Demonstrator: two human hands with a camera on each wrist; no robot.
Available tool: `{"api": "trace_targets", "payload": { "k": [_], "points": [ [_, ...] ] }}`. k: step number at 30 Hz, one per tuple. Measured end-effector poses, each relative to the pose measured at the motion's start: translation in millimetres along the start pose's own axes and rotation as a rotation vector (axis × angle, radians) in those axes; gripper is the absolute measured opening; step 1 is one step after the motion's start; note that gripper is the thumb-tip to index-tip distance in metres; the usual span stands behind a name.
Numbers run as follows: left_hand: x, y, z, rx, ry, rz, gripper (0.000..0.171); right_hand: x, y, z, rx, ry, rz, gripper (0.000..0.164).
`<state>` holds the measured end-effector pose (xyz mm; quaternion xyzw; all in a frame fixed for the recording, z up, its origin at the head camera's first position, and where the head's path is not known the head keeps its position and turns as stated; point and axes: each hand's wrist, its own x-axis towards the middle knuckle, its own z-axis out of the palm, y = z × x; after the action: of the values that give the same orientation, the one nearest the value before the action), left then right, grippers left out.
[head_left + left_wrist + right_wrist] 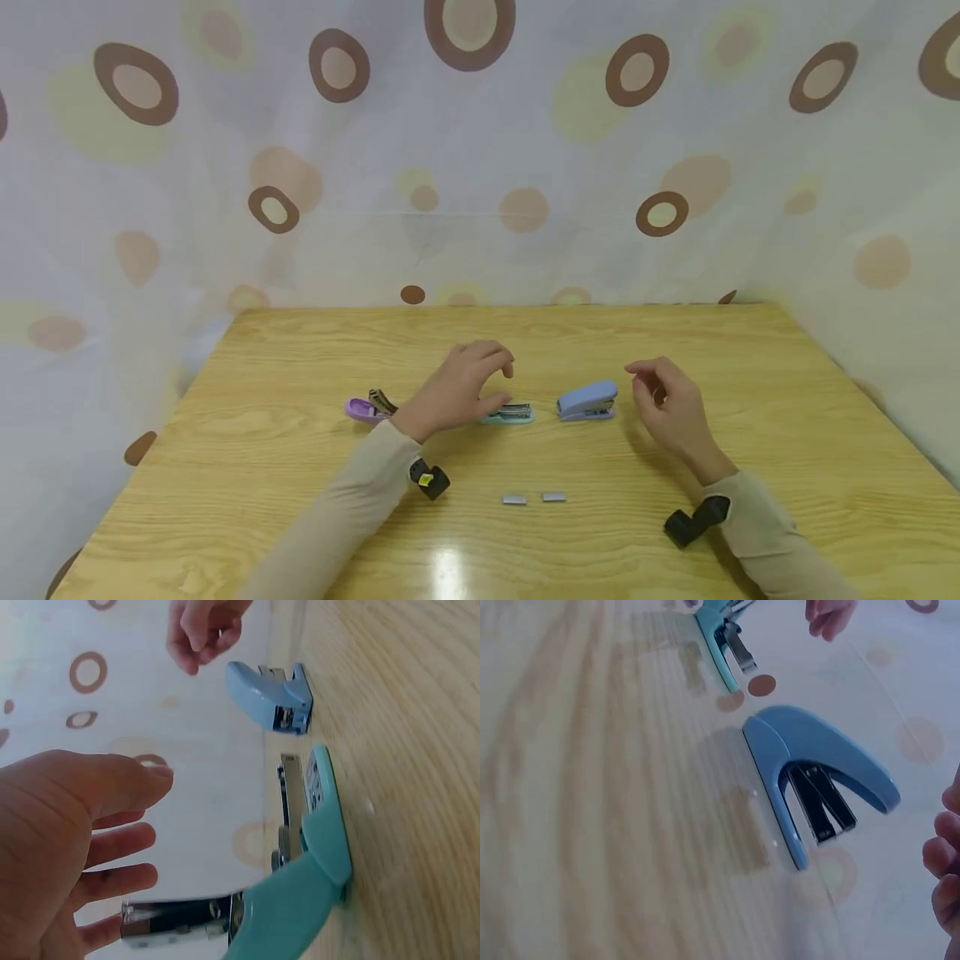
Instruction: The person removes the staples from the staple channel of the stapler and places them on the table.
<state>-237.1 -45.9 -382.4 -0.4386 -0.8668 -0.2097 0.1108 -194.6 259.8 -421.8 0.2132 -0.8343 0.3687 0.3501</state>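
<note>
My left hand (459,390) hovers over a teal stapler (519,414), thumb and fingers apart and holding nothing. In the left wrist view the teal stapler (289,900) lies opened up, its magazine swung away from the base. To its right stands a blue stapler (587,400), closed on the table. Beside that, my right hand (672,410) is raised with loosely curled fingers and nothing in them. The right wrist view shows the blue stapler (817,750) apart from the right fingers (943,855). Partly behind my left wrist is an opened purple stapler (362,408).
Two small staple strips, a left strip (514,500) and a right strip (554,497), lie on the wooden table (600,550) nearer to me. A patterned curtain (480,250) hangs along the table's far edge and sides.
</note>
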Motion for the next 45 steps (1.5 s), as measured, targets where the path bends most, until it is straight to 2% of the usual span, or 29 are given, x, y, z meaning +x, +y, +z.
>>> {"api": "trace_targets", "payload": {
  "k": [3, 7, 12, 19, 24, 28, 36, 40, 44, 45],
  "points": [
    [6.7, 7.9, 3.8, -0.007, -0.016, 0.005, 0.017, 3, -7, -5, 0.021, -0.011, 0.037, 0.024],
    [12.6, 20.1, 12.2, -0.009, -0.085, 0.012, 0.019, 2, -13, -12, 0.042, -0.080, 0.140, 0.020],
    [20.2, 34.7, 24.9, 0.039, -0.169, 0.047, 0.032, -7, 2, -17, 0.083, -0.151, 0.253, 0.020],
    [29.9, 44.9, 37.7, 0.087, -0.238, 0.061, 0.040, -21, 41, -11, 0.153, -0.297, 0.188, 0.032],
    [38.3, 51.7, 45.2, 0.062, -0.227, 0.057, 0.045, -25, 51, -10, 0.158, -0.378, 0.156, 0.038],
    [47.5, 58.9, 51.1, 0.045, -0.206, 0.076, 0.047, -24, 51, -11, 0.152, -0.402, 0.147, 0.034],
    [59.2, 68.0, 61.7, 0.050, -0.165, 0.108, 0.042, -24, 54, -11, 0.229, -0.473, 0.220, 0.020],
    [63.1, 68.1, 67.2, 0.055, -0.147, 0.099, 0.041, -23, 45, -12, 0.218, -0.492, 0.216, 0.017],
    [68.6, 68.1, 69.7, 0.062, -0.162, 0.083, 0.039, -14, 25, -17, 0.214, -0.510, 0.218, 0.015],
    [70.0, 67.9, 70.8, 0.064, -0.165, 0.082, 0.039, -14, 25, -17, 0.208, -0.511, 0.223, 0.015]
  ]
}}
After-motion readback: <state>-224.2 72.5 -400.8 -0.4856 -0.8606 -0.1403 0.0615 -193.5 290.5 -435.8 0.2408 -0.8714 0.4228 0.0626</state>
